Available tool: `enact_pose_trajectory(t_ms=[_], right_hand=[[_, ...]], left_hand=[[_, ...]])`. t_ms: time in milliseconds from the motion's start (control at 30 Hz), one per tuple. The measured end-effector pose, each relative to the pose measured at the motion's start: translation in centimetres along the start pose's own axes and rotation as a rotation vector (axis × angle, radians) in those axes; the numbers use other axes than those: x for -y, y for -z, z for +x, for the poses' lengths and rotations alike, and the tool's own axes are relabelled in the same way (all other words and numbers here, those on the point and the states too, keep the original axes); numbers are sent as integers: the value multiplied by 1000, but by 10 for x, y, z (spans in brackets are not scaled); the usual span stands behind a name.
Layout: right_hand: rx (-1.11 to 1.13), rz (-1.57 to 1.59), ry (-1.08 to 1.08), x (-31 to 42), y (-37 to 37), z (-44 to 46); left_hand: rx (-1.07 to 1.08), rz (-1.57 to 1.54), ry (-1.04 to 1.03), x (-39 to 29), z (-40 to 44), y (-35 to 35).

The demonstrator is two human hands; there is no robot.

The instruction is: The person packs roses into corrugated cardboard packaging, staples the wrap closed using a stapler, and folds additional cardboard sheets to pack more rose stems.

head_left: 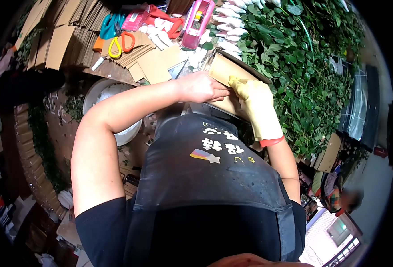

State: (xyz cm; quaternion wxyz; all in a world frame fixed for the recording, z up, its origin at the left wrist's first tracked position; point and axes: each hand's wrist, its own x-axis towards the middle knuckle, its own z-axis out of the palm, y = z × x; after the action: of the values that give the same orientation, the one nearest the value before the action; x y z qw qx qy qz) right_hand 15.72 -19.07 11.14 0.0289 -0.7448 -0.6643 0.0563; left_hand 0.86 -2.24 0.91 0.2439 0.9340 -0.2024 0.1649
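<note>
My left hand is bare and reaches in from the left. Its fingers are stretched out and rest on a folded tan cardboard piece, which lies in a shallow, dark-edged frame or box. In a pale yellow rubber glove, my right hand has its fingers curled at the right part of the same cardboard. What lies under the fingertips is hidden. A red band circles the glove's cuff.
Bundled green leafy stems fill the right side, by white-wrapped bundles. Cardboard stacks, yellow-and-orange-handled scissors and a pink tape dispenser are at the back. A white bucket stands left; someone is at far right.
</note>
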Motion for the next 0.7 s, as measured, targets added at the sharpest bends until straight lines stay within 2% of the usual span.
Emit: enact_pose_trajectory(t_ms=[67,133,167,200,300,367,400,533,633,700], right_hand=[[44,-114,-17,6,-6,-2],[33,-295,-21,12,-15,-9],[195,-342,-67,18,-16,-12],[176,-289,-90,24,-21,-15],[172,-223,-99,33,-22,-23],[133,-189,-100,34,-22,-25],[172,-188,-114,35,-20,-24],[199,-200,-137,40,-19,-23],[256,-153,-157,40,-17,-21],[282,-151,-183,42,-17,-20]], left_hand=[[61,13,39,-2,1,4],[-255,61,-38,-2,-1,0],[-410,82,-79,-3,-4,-4],[-416,87,-54,-7,-14,5],[-623,86,538,-39,-72,-24],[-605,-67,872,-52,-103,-59],[-538,-46,954,-57,-110,-62],[-339,245,898,-44,-124,-69],[-266,235,852,-27,-122,-55],[-140,376,824,-14,-118,-55]])
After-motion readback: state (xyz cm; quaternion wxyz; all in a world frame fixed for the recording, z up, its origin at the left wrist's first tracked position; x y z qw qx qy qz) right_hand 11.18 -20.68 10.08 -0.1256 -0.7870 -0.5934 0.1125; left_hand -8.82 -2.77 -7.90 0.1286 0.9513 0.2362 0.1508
